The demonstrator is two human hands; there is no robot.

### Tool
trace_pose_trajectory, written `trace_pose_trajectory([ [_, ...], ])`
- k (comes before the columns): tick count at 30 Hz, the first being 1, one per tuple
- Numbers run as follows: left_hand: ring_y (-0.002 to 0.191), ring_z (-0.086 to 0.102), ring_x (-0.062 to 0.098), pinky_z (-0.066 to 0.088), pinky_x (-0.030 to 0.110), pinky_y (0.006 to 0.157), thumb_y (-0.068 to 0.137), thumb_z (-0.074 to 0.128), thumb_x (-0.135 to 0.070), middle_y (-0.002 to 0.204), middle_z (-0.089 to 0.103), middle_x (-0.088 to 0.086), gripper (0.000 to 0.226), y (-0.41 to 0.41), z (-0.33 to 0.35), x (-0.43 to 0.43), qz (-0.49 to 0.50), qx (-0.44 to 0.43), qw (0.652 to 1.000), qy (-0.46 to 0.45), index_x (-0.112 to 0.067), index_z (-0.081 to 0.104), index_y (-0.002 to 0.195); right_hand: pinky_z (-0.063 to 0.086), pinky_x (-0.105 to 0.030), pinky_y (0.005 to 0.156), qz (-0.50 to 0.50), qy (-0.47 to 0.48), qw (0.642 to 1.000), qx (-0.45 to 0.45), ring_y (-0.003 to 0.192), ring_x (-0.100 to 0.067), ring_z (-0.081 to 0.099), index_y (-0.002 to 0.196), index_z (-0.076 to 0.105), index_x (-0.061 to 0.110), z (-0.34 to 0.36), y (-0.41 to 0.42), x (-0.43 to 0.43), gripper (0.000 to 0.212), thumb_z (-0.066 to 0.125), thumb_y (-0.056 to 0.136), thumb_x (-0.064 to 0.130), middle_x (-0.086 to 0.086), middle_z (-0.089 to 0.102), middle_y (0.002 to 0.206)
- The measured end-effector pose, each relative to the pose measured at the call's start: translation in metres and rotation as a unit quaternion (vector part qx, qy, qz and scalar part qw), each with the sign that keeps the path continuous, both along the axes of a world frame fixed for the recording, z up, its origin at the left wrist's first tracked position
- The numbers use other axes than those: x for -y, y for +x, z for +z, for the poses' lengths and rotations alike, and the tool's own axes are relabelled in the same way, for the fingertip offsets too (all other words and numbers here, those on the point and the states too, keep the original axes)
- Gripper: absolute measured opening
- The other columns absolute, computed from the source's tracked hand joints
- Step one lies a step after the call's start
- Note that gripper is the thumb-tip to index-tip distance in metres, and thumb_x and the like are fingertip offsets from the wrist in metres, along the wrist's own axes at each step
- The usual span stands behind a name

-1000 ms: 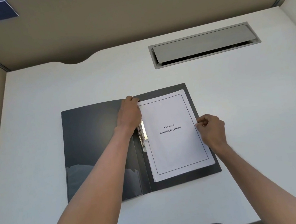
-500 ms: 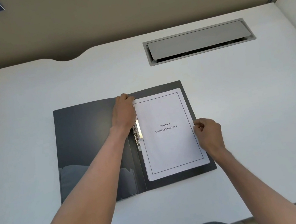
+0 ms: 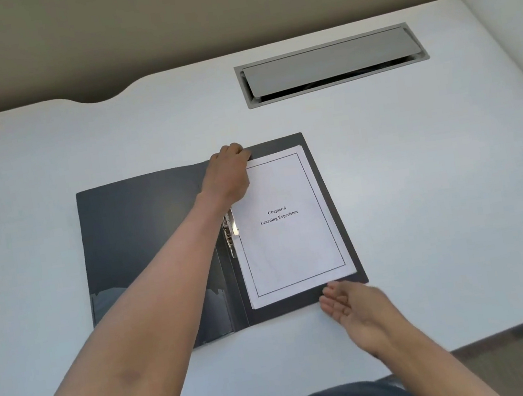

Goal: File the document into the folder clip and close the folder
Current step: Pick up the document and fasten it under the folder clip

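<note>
The left hand point(image 3: 228, 177) lay knuckles-up over the top of the folder's spine, its fingers curled down and pressing at the upper left corner of the paper; whether it pinched anything under the palm could not be told. The right hand point(image 3: 349, 303) was flat and open, palm turned towards the left, fingers held together and holding nothing, its fingertips point(image 3: 332, 286) just at the near edge of the paper, by the lower right corner. Both forearms were bare.

Between the hands lay the white printed document with a thin black border and the title "Chapter 6 Learning Experience" point(image 3: 288, 224), flat on the right-hand leaf of the open dark grey plastic folder point(image 3: 143, 235). Its left edge sat against the silver metal clip point(image 3: 230, 233) fixed along the spine, part of which showed just below the left wrist; whether the clip was pressed down on the sheets could not be made out. The folder's left leaf was spread flat, with a clear pocket along its lower part.

The folder rested near the middle of the white desk point(image 3: 436, 171). Well beyond it, towards the back, a grey rectangular cable hatch point(image 3: 331, 63) was set into the desk surface, its flap slightly raised. Beige partition walls point(image 3: 192, 15) enclosed the desk at the back and sides
</note>
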State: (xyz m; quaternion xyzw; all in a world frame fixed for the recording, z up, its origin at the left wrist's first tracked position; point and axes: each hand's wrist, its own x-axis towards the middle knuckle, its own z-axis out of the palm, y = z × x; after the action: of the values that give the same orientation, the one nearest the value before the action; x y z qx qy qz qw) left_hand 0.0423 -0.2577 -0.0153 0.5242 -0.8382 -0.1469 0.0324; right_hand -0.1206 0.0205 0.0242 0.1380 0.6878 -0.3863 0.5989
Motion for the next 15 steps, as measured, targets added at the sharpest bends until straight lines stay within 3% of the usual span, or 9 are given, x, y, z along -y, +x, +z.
trace_pose_trajectory([
  [7, 0.123, 0.050, 0.036, 0.044, 0.047, 0.101, 0.088, 0.041, 0.011, 0.136, 0.053, 0.014, 0.052, -0.016, 0.005, -0.004, -0.024, 0.029, 0.999, 0.028, -0.002, 0.060, 0.135, 0.048, -0.042, 0.112, -0.067, 0.012, 0.996, 0.056, 0.115, -0.037, 0.063, 0.125, 0.052, -0.012, -0.003, 0.027, -0.011, 0.024, 0.046, 0.103, -0.004, -0.027, 0.061, 0.121],
  [15, 0.123, 0.050, 0.035, 0.042, 0.047, 0.103, 0.088, 0.039, 0.011, 0.134, 0.055, 0.014, 0.056, -0.020, 0.007, -0.003, -0.014, 0.018, 0.999, 0.048, -0.006, 0.060, 0.137, 0.048, -0.046, 0.112, -0.079, -0.007, 0.994, 0.068, 0.119, -0.039, 0.063, 0.136, 0.047, -0.013, -0.003, 0.034, -0.014, 0.034, 0.044, 0.104, -0.003, -0.027, 0.062, 0.124],
])
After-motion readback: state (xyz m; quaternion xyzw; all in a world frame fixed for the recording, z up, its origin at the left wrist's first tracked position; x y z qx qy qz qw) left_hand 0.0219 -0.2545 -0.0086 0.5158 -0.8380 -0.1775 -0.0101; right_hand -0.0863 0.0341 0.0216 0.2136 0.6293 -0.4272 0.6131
